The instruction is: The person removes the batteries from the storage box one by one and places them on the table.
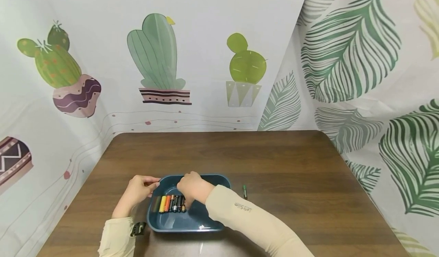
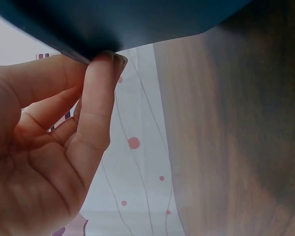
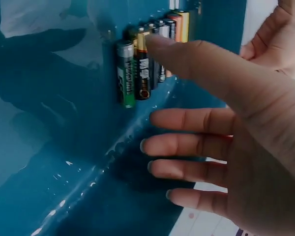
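Observation:
A blue plastic basin (image 1: pixel 186 230) stands on the table, holding a row of batteries (image 1: pixel 167 203) side by side: yellow, orange, then darker ones. My left hand (image 1: pixel 133 193) pinches the basin's left rim between thumb and fingers, as the left wrist view also shows. Inside the basin, my right hand (image 1: pixel 193 187) is over the right end of the row. In the right wrist view its fingers are extended and its thumb is at a black-and-gold battery (image 3: pixel 143 73); whether it touches is unclear. A green battery (image 3: pixel 126 76) stands beside that one, at the row's end.
Another green battery (image 1: pixel 245 192) lies on the brown wooden table (image 1: pixel 291 165), right of the basin. A small black object (image 1: pixel 138 229) is at the left wrist. Behind the table hangs a white cloth (image 1: pixel 205 58) printed with cacti and leaves.

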### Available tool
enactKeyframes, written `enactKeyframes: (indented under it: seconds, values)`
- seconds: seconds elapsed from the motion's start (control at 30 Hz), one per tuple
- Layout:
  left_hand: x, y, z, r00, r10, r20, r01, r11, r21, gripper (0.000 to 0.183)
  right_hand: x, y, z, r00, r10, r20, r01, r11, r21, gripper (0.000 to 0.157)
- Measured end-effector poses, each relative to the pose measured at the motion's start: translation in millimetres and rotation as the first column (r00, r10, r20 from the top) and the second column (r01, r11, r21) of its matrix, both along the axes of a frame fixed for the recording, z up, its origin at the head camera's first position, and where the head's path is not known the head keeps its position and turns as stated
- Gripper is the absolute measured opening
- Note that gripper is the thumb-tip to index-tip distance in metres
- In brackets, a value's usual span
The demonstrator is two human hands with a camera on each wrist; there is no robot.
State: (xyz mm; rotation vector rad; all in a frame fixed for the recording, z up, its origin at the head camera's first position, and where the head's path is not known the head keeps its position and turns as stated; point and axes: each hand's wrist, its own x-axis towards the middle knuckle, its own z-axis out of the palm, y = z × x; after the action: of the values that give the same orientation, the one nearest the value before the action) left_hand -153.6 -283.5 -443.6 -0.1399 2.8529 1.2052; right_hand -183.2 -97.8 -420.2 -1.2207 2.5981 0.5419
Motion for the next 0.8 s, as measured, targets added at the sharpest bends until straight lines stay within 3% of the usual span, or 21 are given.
enactKeyframes:
  seconds: [0.3, 0.8]
  values:
    - [1.3, 1, 0.2, 1.0, -0.003, 0.0, 0.003, 1.0, 0.003, 0.018, 6.2, -6, -10.2, 0.997, -0.009, -0.077, 0.017, 0.994, 0.107, 0.054]
    - [2.4, 1, 0.7, 1.0, -0.011, -0.016, 0.012, 1.0, 0.011, 0.019, 6.6, -5, -14.5, 0.998, -0.006, -0.064, 0.013, 0.995, 0.103, 0.049]
